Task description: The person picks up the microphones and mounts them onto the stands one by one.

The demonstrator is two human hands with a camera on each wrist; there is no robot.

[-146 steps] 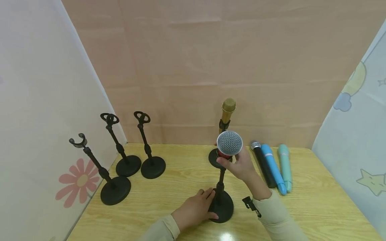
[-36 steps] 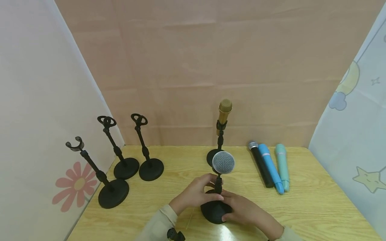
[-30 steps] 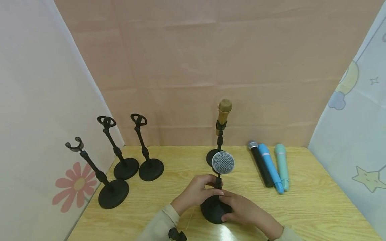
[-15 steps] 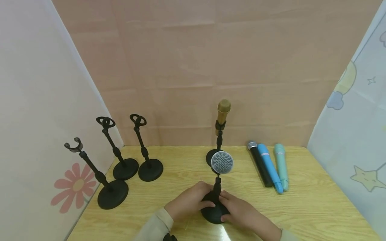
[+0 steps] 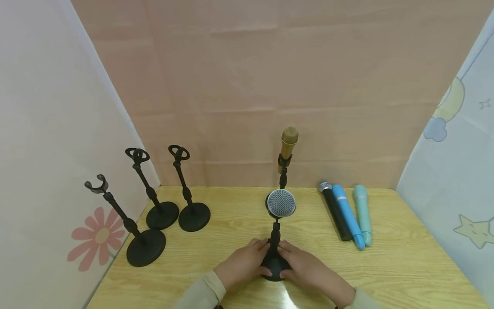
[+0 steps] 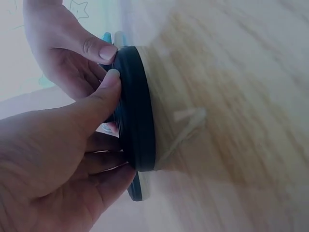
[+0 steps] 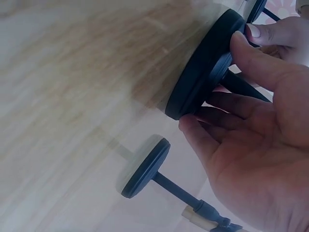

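Observation:
In the head view a microphone with a silver mesh head (image 5: 281,203) sits atop a black desk microphone stand (image 5: 275,266) near the middle front of the table. My left hand (image 5: 244,262) grips the left side of its round base, thumb on the near edge and fingers farther round. From the other side my right hand (image 5: 308,268) holds the same base. Both wrist views show thumbs and fingertips at the rim of the disc, the base (image 6: 140,111) in the left one and the base (image 7: 205,67) in the right one. Directly behind stands a gold microphone (image 5: 288,141) in another stand.
Three stands without microphones occupy the left: a front stand (image 5: 146,247), a back stand (image 5: 162,214) and an inner stand (image 5: 194,216). A black microphone (image 5: 336,212), a blue one (image 5: 349,216) and a mint one (image 5: 362,214) lie at right. Papered walls enclose the table.
My right hand has gone from the silver-headed microphone down to the base. My left hand, lately up at the post, has lowered to the base too. The stand has shifted slightly back and left.

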